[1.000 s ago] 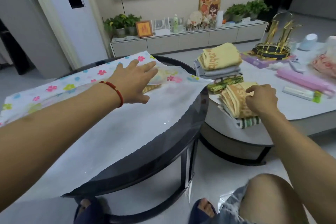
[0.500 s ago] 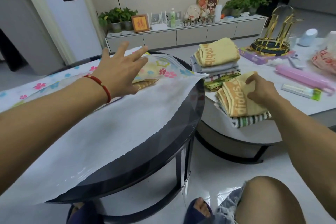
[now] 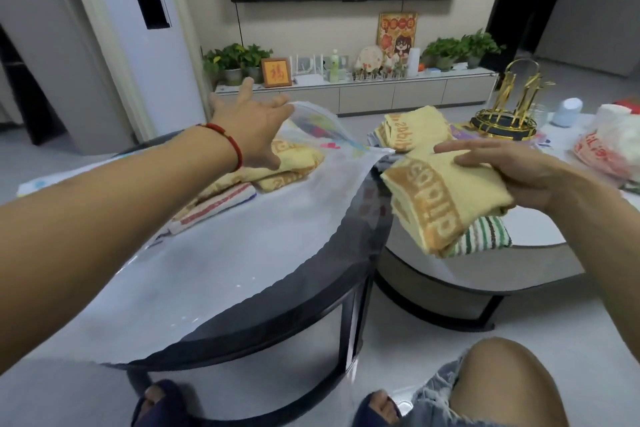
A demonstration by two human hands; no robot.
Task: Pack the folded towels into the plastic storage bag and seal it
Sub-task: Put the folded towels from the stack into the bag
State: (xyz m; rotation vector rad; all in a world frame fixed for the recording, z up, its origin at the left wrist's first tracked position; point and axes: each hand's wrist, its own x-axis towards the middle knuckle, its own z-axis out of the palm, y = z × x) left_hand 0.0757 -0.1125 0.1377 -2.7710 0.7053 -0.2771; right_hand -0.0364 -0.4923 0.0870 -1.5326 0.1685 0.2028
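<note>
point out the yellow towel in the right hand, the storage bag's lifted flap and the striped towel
yellow towel [image 3: 446, 191], head view, orange lettered band
storage bag [image 3: 322, 125], head view, lifted flap
striped towel [image 3: 485, 236], head view, green stripes

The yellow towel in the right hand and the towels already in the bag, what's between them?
In the head view, only the lifted bag mouth, held up by the left hand, lies between.

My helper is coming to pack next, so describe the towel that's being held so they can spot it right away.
Start at the dark round table with the plastic bag. Just right of its edge, the right hand holds a folded yellow towel. Unlike the stacked ones, it is lifted, above a green-striped towel.
</note>
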